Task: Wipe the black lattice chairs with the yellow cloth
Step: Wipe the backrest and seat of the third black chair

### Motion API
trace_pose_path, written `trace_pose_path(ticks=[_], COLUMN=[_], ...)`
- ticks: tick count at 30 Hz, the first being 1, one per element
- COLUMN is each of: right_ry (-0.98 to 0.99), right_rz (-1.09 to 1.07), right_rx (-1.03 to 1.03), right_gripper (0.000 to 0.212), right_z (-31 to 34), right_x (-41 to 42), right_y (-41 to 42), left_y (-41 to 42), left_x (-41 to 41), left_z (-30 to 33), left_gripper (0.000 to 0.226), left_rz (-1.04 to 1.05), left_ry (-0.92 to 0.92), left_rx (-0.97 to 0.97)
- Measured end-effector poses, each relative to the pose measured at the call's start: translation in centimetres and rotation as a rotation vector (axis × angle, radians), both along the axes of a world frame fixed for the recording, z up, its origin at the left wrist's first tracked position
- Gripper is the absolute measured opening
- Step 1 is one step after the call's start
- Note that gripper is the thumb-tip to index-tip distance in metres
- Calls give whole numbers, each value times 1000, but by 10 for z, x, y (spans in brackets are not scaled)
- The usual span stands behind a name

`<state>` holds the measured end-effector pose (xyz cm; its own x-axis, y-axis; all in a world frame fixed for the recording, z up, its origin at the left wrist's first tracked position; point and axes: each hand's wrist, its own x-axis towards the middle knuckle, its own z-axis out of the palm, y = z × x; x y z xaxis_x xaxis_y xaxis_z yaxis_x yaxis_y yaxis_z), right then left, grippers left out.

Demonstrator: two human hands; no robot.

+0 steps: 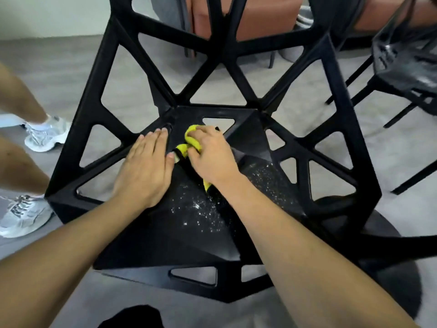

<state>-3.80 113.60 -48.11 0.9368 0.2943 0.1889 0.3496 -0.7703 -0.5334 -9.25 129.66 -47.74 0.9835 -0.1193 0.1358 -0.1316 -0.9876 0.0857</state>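
A black lattice chair (331, 95) fills the view, its seat facing me and speckled with white crumbs near the middle. My right hand (212, 157) grips a bunched yellow cloth (192, 138) against the back of the seat, near a triangular hole. A yellow corner of the cloth pokes out under my right wrist. My left hand (146, 166) rests flat on the seat just left of the cloth, fingers straight and thumb close to the cloth.
A second black chair (402, 67) stands at the upper right. Another person's legs and white sneakers (45, 133) are at the left edge, close to the chair's side. Brown upholstered furniture (260, 20) stands behind the chair on the grey floor.
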Motion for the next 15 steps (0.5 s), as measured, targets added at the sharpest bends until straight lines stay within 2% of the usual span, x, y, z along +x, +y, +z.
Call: trace_pose_path(ticks=[3,5,8,11,13,15], right_ry=[-38,-69,-85,-74,-29,-3], right_rz=[154,174,-56,-215,-236,-222], right_rx=[-96,-197,-338,-319,-239,-145], right_gripper=[38,38,36,36,37,36], right_z=[1,3,14,15,11,11], right_x=[-27,-32,-18,-12,-18,-33], right_y=[8,-8,-81,-136,-131,-103], left_y=[-1,0,-1,-2,-1,2], left_x=[1,1,2,3,2,3], left_z=[1,1,3,4,3,4], left_gripper=[57,55,48,41,39,39], left_rz=[14,23,18,21,13,10], left_ry=[-13,-14,-13,-11,-38,-58], left_rx=[-62,-74,-85,-100,-159,-298])
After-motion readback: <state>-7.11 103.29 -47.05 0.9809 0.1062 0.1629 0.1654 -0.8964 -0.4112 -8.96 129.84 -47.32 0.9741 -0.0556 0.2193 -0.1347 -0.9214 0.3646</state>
